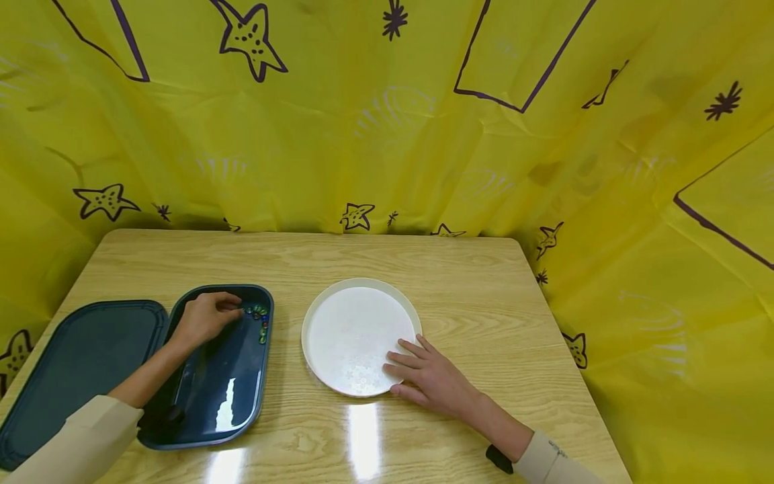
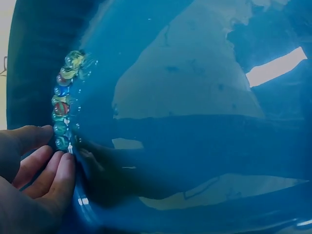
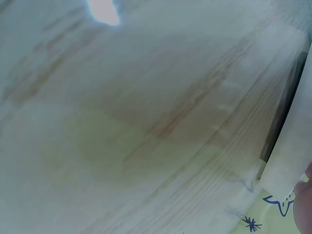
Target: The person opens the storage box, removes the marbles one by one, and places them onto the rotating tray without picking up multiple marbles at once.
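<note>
Seemingly, little is done and most remains: visible marbles (image 2: 61, 108) line a corner of the blue tray (image 1: 242, 383), untaken; the left hand (image 1: 205, 319), grip released, hovers at them; the right hand (image 1: 432, 376), grip loose, touches the white plate (image 1: 351, 336).

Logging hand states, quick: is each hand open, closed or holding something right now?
Left hand: fingertips at the glass marbles in the dark blue tray; can't tell whether it pinches one.
Right hand: open, fingers spread over the round white tray's rim.
</note>
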Demonstrator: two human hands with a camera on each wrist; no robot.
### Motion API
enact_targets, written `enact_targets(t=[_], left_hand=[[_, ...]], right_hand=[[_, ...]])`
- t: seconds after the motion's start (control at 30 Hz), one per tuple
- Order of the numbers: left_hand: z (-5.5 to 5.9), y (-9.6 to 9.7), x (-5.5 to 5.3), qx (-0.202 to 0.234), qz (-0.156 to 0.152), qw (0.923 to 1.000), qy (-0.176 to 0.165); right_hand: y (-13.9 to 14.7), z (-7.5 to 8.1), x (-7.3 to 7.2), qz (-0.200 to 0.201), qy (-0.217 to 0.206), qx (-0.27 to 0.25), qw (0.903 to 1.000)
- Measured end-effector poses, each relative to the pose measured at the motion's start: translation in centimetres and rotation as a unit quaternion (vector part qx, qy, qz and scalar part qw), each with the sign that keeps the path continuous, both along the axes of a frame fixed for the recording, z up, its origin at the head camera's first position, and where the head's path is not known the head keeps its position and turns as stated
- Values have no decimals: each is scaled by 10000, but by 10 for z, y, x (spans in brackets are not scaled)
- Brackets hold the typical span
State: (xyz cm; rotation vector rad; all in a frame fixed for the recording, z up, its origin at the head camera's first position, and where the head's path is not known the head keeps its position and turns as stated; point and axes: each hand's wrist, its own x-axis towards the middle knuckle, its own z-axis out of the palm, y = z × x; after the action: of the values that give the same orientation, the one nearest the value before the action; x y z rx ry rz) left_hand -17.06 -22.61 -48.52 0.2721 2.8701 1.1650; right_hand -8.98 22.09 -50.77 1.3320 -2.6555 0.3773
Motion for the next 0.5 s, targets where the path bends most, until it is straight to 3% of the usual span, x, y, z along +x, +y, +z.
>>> enact_targets(t=[0.5], left_hand=[[-7, 4, -5, -169, 139, 9995, 226]], right_hand=[[1, -2, -1, 6, -12, -207, 9998]])
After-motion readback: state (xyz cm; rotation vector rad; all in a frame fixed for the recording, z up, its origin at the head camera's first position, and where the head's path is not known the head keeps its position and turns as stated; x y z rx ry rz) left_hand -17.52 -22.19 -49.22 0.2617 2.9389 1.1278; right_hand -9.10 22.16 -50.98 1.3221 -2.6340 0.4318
